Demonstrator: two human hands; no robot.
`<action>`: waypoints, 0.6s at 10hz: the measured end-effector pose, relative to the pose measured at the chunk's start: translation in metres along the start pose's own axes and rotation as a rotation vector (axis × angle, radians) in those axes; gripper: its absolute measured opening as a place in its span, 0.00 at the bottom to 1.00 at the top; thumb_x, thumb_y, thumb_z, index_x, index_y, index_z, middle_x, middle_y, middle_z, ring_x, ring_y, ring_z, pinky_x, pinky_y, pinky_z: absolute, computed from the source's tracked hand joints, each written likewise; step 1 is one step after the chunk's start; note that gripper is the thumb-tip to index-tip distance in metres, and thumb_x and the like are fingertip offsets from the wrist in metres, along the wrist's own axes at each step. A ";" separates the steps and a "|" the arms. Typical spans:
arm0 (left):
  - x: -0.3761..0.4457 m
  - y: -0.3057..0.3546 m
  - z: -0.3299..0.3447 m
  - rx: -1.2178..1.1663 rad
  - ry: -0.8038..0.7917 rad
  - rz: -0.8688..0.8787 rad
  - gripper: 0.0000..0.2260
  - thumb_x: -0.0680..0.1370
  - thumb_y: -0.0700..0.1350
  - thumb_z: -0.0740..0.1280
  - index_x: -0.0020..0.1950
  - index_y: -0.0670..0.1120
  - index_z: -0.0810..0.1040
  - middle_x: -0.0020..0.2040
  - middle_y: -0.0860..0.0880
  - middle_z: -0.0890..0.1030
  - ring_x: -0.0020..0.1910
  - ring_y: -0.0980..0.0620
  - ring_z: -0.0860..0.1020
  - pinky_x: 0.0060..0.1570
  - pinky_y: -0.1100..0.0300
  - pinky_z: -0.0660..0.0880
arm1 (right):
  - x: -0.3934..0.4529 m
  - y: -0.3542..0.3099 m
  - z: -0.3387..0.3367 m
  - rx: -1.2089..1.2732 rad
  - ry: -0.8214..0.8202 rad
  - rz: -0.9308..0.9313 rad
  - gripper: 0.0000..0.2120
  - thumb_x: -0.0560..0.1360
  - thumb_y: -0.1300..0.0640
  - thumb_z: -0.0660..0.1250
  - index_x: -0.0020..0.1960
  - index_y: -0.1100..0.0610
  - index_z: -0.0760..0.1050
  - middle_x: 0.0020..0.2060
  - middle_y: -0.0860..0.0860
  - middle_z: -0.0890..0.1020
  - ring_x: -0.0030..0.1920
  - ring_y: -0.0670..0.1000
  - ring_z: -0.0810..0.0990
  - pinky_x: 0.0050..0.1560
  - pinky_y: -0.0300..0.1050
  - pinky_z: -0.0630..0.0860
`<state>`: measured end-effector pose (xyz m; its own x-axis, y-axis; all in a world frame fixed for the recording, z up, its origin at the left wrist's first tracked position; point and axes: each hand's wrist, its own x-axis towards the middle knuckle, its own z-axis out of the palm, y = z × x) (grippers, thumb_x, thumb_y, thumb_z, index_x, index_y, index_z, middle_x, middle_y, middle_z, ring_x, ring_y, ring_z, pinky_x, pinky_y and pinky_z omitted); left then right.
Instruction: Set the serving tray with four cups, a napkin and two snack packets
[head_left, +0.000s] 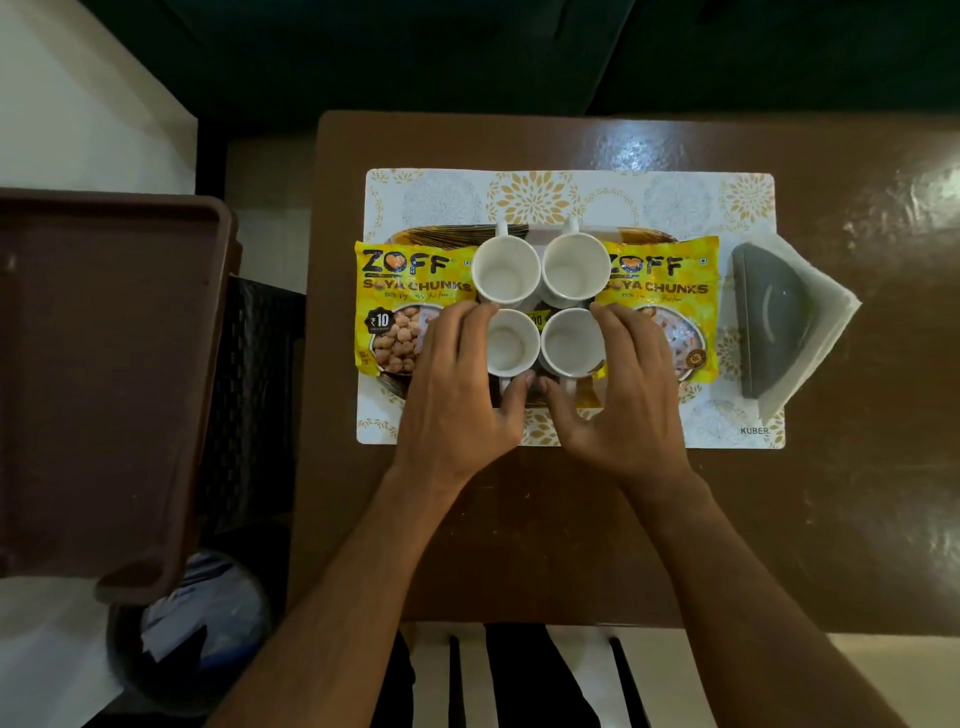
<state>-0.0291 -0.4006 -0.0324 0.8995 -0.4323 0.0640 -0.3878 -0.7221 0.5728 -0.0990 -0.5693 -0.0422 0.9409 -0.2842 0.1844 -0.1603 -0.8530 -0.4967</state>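
Head view: on a brown table (571, 519) a patterned placemat (571, 197) is laid, carrying a serving tray (441, 235) on which four white cups (506, 270) are grouped two by two between a left snack packet (400, 306) and a right snack packet (670, 291). The near-left cup (511, 343) is cupped loosely by the left hand (462, 384) and the near-right cup (571, 340) by the right hand (628, 389), fingers spread around the walls; a firm grasp cannot be told. A napkin (826, 322) under a grey holder (774, 322) is seen right of the tray, a brown bin (104, 374) left of the table.
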 end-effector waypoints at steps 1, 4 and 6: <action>0.001 -0.001 0.001 -0.020 0.000 0.000 0.28 0.76 0.50 0.74 0.71 0.38 0.74 0.67 0.40 0.76 0.69 0.43 0.74 0.68 0.51 0.74 | 0.000 0.004 0.001 0.013 0.006 0.016 0.31 0.75 0.50 0.74 0.71 0.66 0.72 0.65 0.62 0.77 0.68 0.61 0.75 0.71 0.52 0.72; 0.001 0.002 0.002 -0.054 -0.021 -0.021 0.29 0.76 0.50 0.75 0.72 0.37 0.73 0.68 0.40 0.76 0.70 0.43 0.74 0.68 0.52 0.75 | 0.002 0.004 -0.002 0.003 -0.007 0.034 0.32 0.74 0.51 0.73 0.71 0.66 0.72 0.65 0.62 0.77 0.67 0.61 0.76 0.69 0.52 0.73; -0.001 0.001 -0.002 -0.004 0.055 0.006 0.29 0.79 0.53 0.71 0.73 0.37 0.72 0.71 0.40 0.75 0.73 0.42 0.73 0.71 0.50 0.72 | 0.005 -0.004 -0.006 -0.051 0.051 0.016 0.35 0.78 0.44 0.68 0.77 0.65 0.67 0.74 0.61 0.73 0.76 0.60 0.70 0.76 0.56 0.66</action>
